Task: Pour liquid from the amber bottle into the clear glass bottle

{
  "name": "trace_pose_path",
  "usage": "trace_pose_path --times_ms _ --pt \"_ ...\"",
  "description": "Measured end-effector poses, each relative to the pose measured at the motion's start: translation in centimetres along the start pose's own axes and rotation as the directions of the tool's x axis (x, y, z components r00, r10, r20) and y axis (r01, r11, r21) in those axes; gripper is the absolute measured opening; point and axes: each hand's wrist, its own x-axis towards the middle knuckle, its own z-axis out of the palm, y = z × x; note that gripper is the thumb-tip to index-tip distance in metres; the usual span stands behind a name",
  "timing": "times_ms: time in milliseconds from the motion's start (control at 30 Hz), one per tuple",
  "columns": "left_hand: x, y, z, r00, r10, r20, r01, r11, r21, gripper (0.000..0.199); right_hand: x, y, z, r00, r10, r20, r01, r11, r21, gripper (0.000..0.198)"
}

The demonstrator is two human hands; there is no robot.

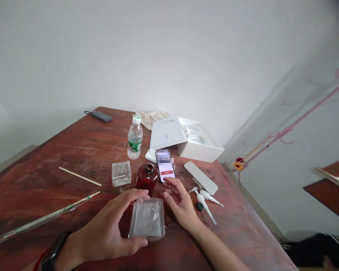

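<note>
The left hand [100, 226] pinches a clear square container [147, 222], its thumb at the near edge and its fingers at the far one. Right of that container, the right hand [184, 209] is spread, its fingers loosely bent; whether its thumb touches the container, I cannot tell. Just beyond both hands stands a brown bottle [147, 176] with an open neck. A phone [166, 175] lies ahead of the right fingertips; white pumps [202, 203] and a black cap [199, 206] lie right of that hand. Beyond the left hand sits another clear container [121, 175].
</note>
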Motion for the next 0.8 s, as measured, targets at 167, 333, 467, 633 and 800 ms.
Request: trace_pose_path --times_ms 167,333,467,633,800 --pt "0.0 0.1 0.7 0.998 0.054 -0.014 -0.053 0.998 0.041 0.099 -0.5 -3.2 -1.9 0.973 -0.068 0.221 0.055 0.996 0.064 0.047" --pt "-0.2 0.0 1.2 0.998 0.012 -0.069 -0.013 1.000 -0.007 0.088 -1.4 -3.6 -1.1 0.903 -0.102 0.418 0.051 0.990 0.133 0.122" --pt "-0.4 -0.3 1.5 0.992 0.015 -0.122 -0.016 1.000 -0.013 0.083 -2.1 -2.9 -0.3 0.889 0.003 0.457 -0.057 0.993 0.104 0.129" --pt "-0.6 -1.0 1.8 0.990 -0.009 -0.143 -0.002 0.997 -0.076 0.084 -2.0 -2.8 -0.2 0.920 0.040 0.390 -0.096 0.987 0.126 0.102" --pt "-0.7 -1.0 2.1 0.991 -0.023 -0.131 0.007 0.993 -0.117 0.086 -1.8 -3.1 0.0 0.920 0.014 0.391 -0.056 0.994 0.096 0.101"
